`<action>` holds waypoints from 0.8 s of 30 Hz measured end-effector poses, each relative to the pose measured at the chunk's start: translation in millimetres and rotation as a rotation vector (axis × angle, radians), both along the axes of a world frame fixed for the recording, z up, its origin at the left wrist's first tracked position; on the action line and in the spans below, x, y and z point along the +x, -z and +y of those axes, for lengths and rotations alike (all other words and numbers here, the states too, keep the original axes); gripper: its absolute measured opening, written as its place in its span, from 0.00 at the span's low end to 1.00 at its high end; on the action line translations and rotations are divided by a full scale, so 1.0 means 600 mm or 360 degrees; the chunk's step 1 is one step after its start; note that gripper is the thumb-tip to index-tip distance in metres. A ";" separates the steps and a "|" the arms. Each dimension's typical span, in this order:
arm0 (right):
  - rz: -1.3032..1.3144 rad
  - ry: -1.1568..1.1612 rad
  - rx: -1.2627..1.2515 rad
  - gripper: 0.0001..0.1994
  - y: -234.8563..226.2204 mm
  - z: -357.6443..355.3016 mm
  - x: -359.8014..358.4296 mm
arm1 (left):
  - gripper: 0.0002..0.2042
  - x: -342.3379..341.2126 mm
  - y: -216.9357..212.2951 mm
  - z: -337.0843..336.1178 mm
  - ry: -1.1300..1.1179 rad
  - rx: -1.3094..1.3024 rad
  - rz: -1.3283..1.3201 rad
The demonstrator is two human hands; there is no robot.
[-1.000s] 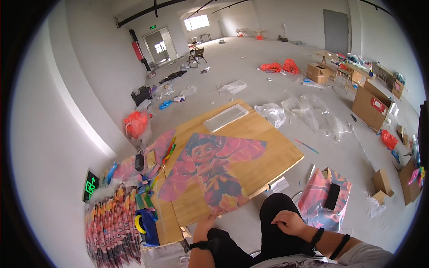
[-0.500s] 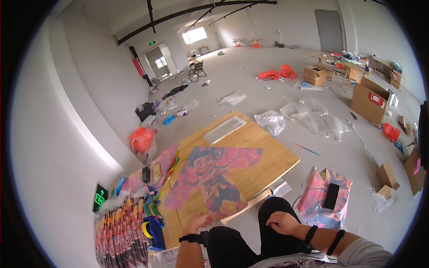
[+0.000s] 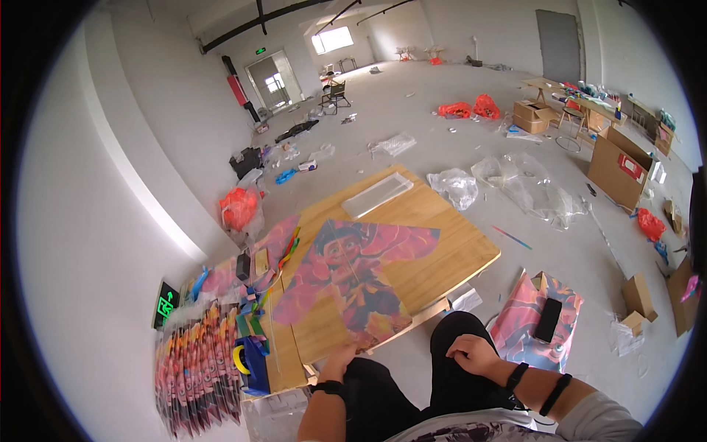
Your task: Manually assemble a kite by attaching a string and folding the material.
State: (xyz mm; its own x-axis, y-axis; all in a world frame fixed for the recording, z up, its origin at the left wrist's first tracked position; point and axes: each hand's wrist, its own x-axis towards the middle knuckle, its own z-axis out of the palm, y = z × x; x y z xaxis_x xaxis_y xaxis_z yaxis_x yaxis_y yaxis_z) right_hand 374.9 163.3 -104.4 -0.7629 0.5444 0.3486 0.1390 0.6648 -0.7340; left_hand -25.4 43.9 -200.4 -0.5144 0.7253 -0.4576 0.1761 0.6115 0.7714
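A green exit sign (image 3: 166,304) glows at 8 o'clock in a littered hall, a red plastic bag (image 3: 239,208) slumped at 9. A doorway (image 3: 274,79) opens at 11; at 12, a dark chair (image 3: 335,94) stands below a bright window (image 3: 332,40). A cluttered wooden worktable (image 3: 545,83) occupies 2 o'clock; crumpled clear plastic (image 3: 526,193) and an open cardboard box (image 3: 611,177) sit toward 3.

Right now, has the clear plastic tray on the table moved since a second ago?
No, the clear plastic tray lies in the same place near the far corner of the table; only the view has shifted.
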 end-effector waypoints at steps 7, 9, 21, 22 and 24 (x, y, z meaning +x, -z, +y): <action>0.0008 0.0097 -0.0033 0.06 0.012 0.002 0.024 | 0.12 0.059 -0.042 0.049 -0.0566 0.0299 -0.0629; 0.0027 0.0068 -0.0038 0.06 0.012 0.000 0.013 | 0.14 0.028 -0.014 0.051 -0.0683 0.0419 -0.0888; -0.0074 0.0098 -0.0008 0.05 0.035 0.015 0.005 | 0.17 -0.003 -0.163 0.104 -0.0958 0.1310 -0.1272; -0.0065 0.0099 -0.0006 0.06 0.036 0.016 0.004 | 0.17 -0.002 -0.183 0.107 -0.0865 0.1405 -0.1221; -0.0053 0.0089 0.0002 0.06 0.035 0.017 0.001 | 0.18 -0.018 -0.202 0.110 -0.0778 0.1510 -0.1162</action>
